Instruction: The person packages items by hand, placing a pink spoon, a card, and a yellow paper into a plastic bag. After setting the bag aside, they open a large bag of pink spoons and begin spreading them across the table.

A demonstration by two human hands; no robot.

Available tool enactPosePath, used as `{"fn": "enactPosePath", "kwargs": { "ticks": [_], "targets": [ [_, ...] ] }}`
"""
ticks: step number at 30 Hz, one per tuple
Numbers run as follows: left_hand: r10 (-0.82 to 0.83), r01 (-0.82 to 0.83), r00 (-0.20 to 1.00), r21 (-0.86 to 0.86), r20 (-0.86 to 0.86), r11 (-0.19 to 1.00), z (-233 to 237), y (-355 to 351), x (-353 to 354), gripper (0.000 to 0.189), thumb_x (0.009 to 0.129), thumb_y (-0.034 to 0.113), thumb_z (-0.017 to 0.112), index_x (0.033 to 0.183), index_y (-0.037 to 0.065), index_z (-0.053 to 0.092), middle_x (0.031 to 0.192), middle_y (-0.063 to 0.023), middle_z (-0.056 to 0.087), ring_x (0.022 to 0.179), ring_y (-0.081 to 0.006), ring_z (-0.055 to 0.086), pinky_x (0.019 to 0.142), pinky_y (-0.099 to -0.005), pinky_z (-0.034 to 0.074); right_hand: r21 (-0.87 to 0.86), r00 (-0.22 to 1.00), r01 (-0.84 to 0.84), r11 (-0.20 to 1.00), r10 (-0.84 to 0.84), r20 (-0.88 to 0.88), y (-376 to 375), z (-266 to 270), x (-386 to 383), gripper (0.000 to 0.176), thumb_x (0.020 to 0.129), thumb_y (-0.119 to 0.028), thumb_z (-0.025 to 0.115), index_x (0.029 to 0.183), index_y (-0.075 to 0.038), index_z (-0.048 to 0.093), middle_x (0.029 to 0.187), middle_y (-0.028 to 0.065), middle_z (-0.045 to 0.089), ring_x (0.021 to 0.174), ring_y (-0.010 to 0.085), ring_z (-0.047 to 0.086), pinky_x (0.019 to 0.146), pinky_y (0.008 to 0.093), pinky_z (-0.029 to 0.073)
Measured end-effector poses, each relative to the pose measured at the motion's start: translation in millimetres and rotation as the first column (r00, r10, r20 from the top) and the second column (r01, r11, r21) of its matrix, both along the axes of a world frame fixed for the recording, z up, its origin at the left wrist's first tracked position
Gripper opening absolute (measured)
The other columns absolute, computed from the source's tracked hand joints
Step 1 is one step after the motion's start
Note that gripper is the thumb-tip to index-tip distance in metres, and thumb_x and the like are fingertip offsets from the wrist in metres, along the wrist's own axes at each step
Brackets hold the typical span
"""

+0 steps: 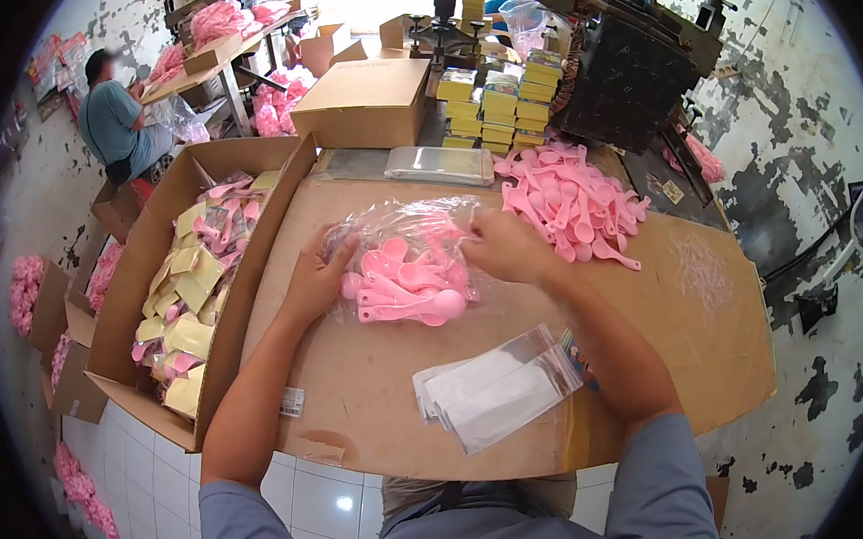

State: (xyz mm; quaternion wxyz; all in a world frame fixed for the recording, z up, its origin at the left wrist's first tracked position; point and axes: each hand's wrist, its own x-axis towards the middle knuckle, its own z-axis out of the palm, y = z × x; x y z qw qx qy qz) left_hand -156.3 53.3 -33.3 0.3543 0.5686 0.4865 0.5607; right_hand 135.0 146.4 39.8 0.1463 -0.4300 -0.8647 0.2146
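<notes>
A clear plastic bag (363,220) lies on the cardboard-covered table in front of me, with several pink measuring spoons (414,278) inside. At its left side, my left hand (320,273) has its fingers curled on the plastic. My right hand (510,248) is closed on the bag's upper right part, its fingertips partly hidden. Behind the right hand rises a loose heap of pink spoons (574,201). Nearer my body, a fanned stack of clear flat sleeves (501,388) rests partly beside my right forearm.
An open carton (125,383) on the left holds packed spoons with yellow cards. Flat clear packaging (439,166), a closed box (364,97) and stacked yellow card bundles (501,100) stand behind. A dark machine (626,74) is at back right. Another person (116,120) sits at a far table.
</notes>
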Motion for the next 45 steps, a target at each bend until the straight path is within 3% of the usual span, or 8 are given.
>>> {"fn": "enactPosePath", "kwargs": {
  "ticks": [5,8,11,14,21,27,39,45],
  "targets": [
    [-0.014,0.015,0.998,-0.011,0.063,1.0,-0.1,-0.5,3.0,0.032,0.108,0.026,0.062,0.126,0.0,0.063,0.109,-0.0082,0.075,0.096,-0.0108,0.068,0.083,-0.0281,0.056,-0.106,0.979,0.024,0.994,-0.002,0.205,-1.1,54.6,79.7,0.025,0.092,-0.022,0.069,0.09,0.002,0.07,0.077,0.0134,0.07,0.074,0.0248,0.069,0.069,0.0394,0.052],
    [-0.03,0.031,0.997,-0.01,0.073,0.999,-1.7,0.7,2.7,0.031,0.108,0.025,0.062,0.126,0.0,0.063,0.109,-0.0084,0.075,0.095,-0.0109,0.068,0.082,-0.0279,0.056,0.318,0.95,0.152,0.936,-0.227,0.214,25.3,50.8,117.3,0.024,0.089,-0.023,0.071,0.096,0.0,0.073,0.085,0.0166,0.07,0.081,0.0312,0.069,0.076,0.0426,0.053],
    [-0.034,0.038,0.992,-0.023,0.124,0.999,-1.8,0.8,4.3,0.031,0.108,0.025,0.062,0.126,0.0,0.063,0.109,-0.0082,0.075,0.095,-0.0108,0.068,0.083,-0.0279,0.057,0.9,0.981,0.088,0.427,-0.194,-0.004,15.0,38.5,99.0,0.022,0.09,-0.023,0.07,0.098,-0.003,0.073,0.09,0.0164,0.071,0.085,0.0315,0.069,0.078,0.0424,0.054],
    [-0.03,0.032,0.995,-0.015,0.095,0.999,-1.0,0.1,3.9,0.032,0.108,0.026,0.062,0.126,0.0,0.063,0.109,-0.0078,0.074,0.096,-0.0105,0.067,0.083,-0.027,0.056,0.145,0.998,-0.022,0.989,0.029,-0.047,-5.9,6.4,67.1,0.019,0.091,-0.017,0.072,0.104,-0.003,0.072,0.101,0.0132,0.071,0.089,0.0327,0.069,0.078,0.0436,0.054],
    [0.014,-0.014,1.0,0.006,0.028,1.0,-3.7,1.0,1.1,0.035,0.107,0.029,0.064,0.126,0.0,0.064,0.109,-0.0068,0.073,0.095,-0.0095,0.065,0.083,-0.0266,0.054,0.259,0.984,-0.072,0.963,0.027,0.174,-16.8,-50.0,23.0,0.028,0.098,-0.023,0.066,0.115,-0.002,0.068,0.119,0.0173,0.07,0.1,0.0351,0.07,0.084,0.0475,0.055],
    [0.003,-0.002,0.999,-0.013,0.042,1.0,-3.0,0.9,1.2,0.035,0.107,0.03,0.064,0.126,0.0,0.064,0.107,-0.0065,0.073,0.096,-0.0103,0.065,0.086,-0.0281,0.053,-0.326,0.997,-0.009,0.945,-0.017,-0.079,-32.9,8.3,14.2,0.026,0.094,-0.016,0.069,0.108,0.006,0.065,0.099,0.024,0.07,0.093,0.0399,0.069,0.087,0.0461,0.054],
    [0.0,0.001,0.999,-0.023,0.034,1.0,-0.5,0.0,2.5,0.035,0.107,0.03,0.064,0.126,0.0,0.065,0.109,-0.0074,0.073,0.098,-0.0112,0.066,0.087,-0.0288,0.054,-0.113,0.938,-0.337,0.935,0.324,-0.119,-34.3,-14.2,26.4,0.028,0.089,-0.017,0.078,0.091,0.002,0.058,0.078,0.019,0.064,0.071,0.0334,0.059,0.069,0.0438,0.048],
    [0.013,-0.013,1.0,-0.021,-0.017,1.0,5.0,-4.3,2.5,0.036,0.106,0.03,0.065,0.126,0.0,0.064,0.109,-0.008,0.074,0.098,-0.0114,0.067,0.087,-0.0286,0.054,-0.385,0.944,-0.321,0.866,0.261,-0.201,-30.6,-10.7,34.0,0.025,0.094,-0.018,0.077,0.099,-0.001,0.06,0.086,0.0064,0.066,0.079,0.015,0.059,0.071,0.0346,0.047]
  ]
}}
